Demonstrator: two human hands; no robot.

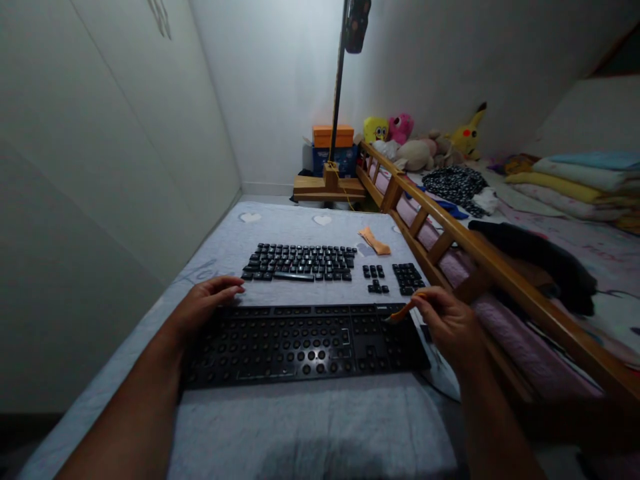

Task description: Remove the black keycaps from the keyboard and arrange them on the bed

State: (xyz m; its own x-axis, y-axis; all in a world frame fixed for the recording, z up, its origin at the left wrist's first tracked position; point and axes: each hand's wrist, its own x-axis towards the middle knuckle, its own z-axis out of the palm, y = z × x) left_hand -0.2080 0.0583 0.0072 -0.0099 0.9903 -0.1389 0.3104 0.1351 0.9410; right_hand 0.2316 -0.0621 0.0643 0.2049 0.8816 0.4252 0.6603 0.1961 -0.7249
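A black keyboard base (295,343) without its keycaps lies across the bed sheet, its round key mounts exposed. At its far left corner rests my left hand (213,300), fingers stretched to the right past the far edge, with nothing visible in them. My right hand (445,320) pinches a small orange-handled brush (403,311) over the right end of the base. The pale brush tip reaches the key area there; whether it touches is hard to tell. Beyond the base, loose black keycaps (303,259) sit in rows in keyboard layout, with further groups of keycaps (407,277) to the right.
An orange cloth (374,241) lies behind the keycaps. A cable (437,387) runs off the base's right side. Along the right stands a wooden bed rail (440,220); a pole stand (330,183) and boxes are at the back. A white cabinet (110,167) flanks the left.
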